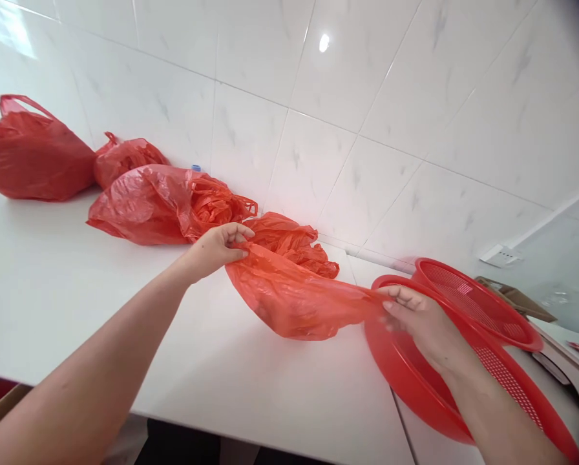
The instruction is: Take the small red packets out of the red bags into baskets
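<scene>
A: Hands?
B: L hand [216, 252] & R hand [418, 318] both pinching red plastic bag [289, 298], narrow grip.
A: Bag where?
B: Held btwn them, over white tabletop [255, 381], just by red mesh basket [400, 387].

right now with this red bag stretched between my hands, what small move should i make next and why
I'd probably lift your left hand a little, keeping your pinch: the red plastic bag sags onto the white tabletop between your hands, and your right hand sits close by the red basket.
</scene>
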A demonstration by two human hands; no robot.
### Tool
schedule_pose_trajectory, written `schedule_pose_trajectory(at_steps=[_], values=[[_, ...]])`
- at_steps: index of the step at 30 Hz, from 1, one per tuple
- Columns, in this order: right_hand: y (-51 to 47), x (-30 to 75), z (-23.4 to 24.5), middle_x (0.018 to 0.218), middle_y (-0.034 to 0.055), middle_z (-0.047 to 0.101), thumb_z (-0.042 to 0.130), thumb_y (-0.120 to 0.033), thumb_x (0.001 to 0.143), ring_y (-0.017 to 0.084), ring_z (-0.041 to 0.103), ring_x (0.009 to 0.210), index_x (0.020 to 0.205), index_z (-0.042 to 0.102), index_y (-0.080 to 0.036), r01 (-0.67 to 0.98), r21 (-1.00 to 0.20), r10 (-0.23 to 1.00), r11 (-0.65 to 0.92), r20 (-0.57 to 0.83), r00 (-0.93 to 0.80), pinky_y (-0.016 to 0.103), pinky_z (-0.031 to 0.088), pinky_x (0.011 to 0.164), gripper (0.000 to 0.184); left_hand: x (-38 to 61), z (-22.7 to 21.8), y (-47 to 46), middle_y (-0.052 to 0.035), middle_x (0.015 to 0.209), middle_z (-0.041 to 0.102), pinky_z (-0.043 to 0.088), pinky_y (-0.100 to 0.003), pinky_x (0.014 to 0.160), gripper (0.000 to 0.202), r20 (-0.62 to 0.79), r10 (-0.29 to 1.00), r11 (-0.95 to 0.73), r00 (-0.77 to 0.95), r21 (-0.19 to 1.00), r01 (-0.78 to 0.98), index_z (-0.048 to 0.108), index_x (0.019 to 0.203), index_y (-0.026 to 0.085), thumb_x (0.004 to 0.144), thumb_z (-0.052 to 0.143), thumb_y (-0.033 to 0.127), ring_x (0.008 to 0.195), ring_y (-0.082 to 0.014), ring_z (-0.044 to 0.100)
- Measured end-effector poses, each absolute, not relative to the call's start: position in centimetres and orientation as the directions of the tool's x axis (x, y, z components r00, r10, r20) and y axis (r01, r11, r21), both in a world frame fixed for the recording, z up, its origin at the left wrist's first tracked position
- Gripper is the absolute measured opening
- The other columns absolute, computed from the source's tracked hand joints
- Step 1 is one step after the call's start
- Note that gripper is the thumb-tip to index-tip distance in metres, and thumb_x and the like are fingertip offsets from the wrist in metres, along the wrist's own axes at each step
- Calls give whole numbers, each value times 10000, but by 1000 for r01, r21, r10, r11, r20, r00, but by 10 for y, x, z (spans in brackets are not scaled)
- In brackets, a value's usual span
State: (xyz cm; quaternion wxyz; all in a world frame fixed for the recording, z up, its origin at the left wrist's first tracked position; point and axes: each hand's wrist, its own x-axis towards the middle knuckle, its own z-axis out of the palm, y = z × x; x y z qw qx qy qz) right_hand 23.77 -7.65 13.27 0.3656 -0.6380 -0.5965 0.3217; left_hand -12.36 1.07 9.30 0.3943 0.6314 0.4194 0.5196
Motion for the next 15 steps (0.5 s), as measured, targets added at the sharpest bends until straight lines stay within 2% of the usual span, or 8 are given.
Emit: schedule_pose_trajectory(at_steps=[2, 3, 5, 9, 11, 12, 14, 15], values=[[-71, 238, 130, 910, 67, 662, 588, -396, 749, 167, 617, 728, 978, 613, -187, 430, -902, 1000, -27, -20, 21, 294, 494, 632, 311, -129, 103, 4, 13, 769, 586, 430, -214, 562, 342, 376, 924, -382, 74, 886, 262, 655, 956, 210, 619, 710, 213, 646, -107, 549], [-70, 236, 127, 916, 69, 662, 581, -388, 754, 170, 619, 738, 979, 614, -188, 446, -895, 999, -32, -37, -1, 298, 493, 634, 302, -131, 106, 0, 9, 786, 593, 427, -213, 552, 338, 384, 920, -387, 76, 867, 312, 658, 966, 220, 630, 698, 214, 646, -112, 551], [-73, 229, 121, 926, 61, 662, 559, -361, 770, 179, 621, 776, 1000, 612, -205, 579, -815, 1000, -13, -19, -4, 312, 493, 663, 283, -132, 107, -9, 5, 811, 613, 420, -209, 535, 329, 375, 922, -382, 97, 837, 393, 663, 978, 242, 651, 673, 209, 652, -124, 560], [-93, 205, 114, 1024, 50, 643, 492, -342, 831, 195, 607, 886, 991, 609, -246, 805, -560, 957, 198, 289, -34, 332, 491, 740, 221, -125, 94, -33, 2, 883, 656, 448, -221, 591, 326, 328, 930, -366, 165, 808, 462, 676, 962, 268, 647, 664, 186, 734, -166, 594], [-101, 193, 112, 1008, 46, 648, 438, -319, 871, 190, 603, 893, 964, 613, -254, 812, -442, 897, 382, 388, -210, 331, 490, 763, 208, -122, 87, -45, -7, 954, 662, 468, -242, 639, 356, 298, 935, -353, 191, 822, 447, 670, 986, 274, 638, 678, 196, 788, -192, 605], [-104, 187, 110, 996, 44, 652, 413, -295, 885, 187, 602, 900, 962, 615, -258, 790, -391, 864, 471, 386, -324, 331, 489, 779, 220, -121, 85, -51, -15, 990, 659, 476, -255, 666, 380, 286, 937, -347, 201, 832, 432, 664, 1007, 276, 634, 690, 209, 819, -206, 606], [-104, 177, 105, 1002, 42, 655, 373, -234, 888, 187, 600, 919, 996, 620, -264, 739, -331, 807, 587, 311, -502, 332, 489, 795, 272, -121, 81, -61, -35, 1064, 643, 484, -289, 735, 433, 271, 937, -340, 219, 853, 397, 648, 1056, 280, 629, 711, 238, 892, -234, 595], [-102, 174, 101, 1023, 39, 652, 365, -210, 878, 190, 599, 926, 1028, 618, -271, 733, -322, 800, 600, 271, -536, 333, 492, 790, 299, -123, 80, -66, -43, 1098, 631, 482, -307, 773, 460, 272, 937, -339, 218, 858, 386, 638, 1081, 284, 629, 717, 253, 928, -246, 585]])
